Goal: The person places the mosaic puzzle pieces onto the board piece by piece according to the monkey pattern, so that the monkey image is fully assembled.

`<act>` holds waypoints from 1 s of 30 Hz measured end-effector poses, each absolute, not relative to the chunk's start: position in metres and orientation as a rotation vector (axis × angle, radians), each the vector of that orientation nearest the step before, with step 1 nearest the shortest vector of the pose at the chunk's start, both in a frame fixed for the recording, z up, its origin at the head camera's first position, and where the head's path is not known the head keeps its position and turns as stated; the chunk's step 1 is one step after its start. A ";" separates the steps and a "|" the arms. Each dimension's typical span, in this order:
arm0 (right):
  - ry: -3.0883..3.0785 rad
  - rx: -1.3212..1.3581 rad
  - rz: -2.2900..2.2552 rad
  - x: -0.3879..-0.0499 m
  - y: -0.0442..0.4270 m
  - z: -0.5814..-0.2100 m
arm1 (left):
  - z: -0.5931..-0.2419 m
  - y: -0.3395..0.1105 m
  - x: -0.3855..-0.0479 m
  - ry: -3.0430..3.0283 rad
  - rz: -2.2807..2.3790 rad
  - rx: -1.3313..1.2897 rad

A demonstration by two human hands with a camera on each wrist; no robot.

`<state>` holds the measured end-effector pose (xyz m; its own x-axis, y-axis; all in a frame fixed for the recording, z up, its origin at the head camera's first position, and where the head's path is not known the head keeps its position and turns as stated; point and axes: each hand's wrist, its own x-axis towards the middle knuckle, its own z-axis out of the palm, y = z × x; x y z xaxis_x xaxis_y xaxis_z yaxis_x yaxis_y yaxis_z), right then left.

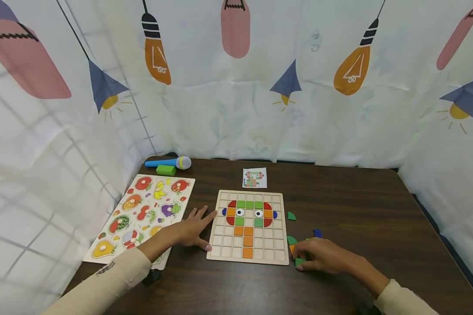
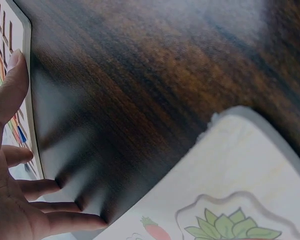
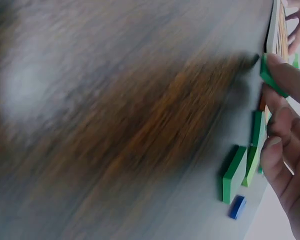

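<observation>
A wooden grid board holds red, green, orange and blue pieces and two eye pieces. My left hand is spread at its left edge; in the left wrist view the thumb of that hand touches the board's rim. Right of the board, my right hand pinches a green piece between thumb and finger; the right wrist view shows this hand with the green piece. Other green pieces and a blue one lie beneath and beside it.
A fruit puzzle board lies at the left. Behind it are a green block and a blue toy microphone. A small picture card lies behind the grid board. A green quarter piece and a blue piece lie at the right.
</observation>
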<state>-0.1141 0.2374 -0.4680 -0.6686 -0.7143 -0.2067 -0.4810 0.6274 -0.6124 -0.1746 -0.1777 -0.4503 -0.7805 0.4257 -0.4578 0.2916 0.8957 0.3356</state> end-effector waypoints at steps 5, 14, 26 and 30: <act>2.424 -0.950 -0.752 -0.117 0.226 -0.467 | -0.452 -0.177 -0.174 2.526 0.362 0.516; 2.444 -1.025 -0.882 -0.123 0.202 -0.466 | -0.449 -0.177 -0.173 2.534 0.388 0.525; 2.524 -0.890 -1.085 -0.132 0.150 -0.468 | -0.451 -0.178 -0.174 2.532 0.376 0.515; 2.515 -0.834 -1.124 -0.137 0.134 -0.469 | -0.453 -0.179 -0.175 2.533 0.357 0.520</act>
<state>-0.1371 0.1339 -0.4690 -0.8003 -0.5996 -0.0053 -0.3959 0.5350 -0.7463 -0.1746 -0.1789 -0.4527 -0.7885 0.4290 -0.4407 0.2904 0.8913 0.3482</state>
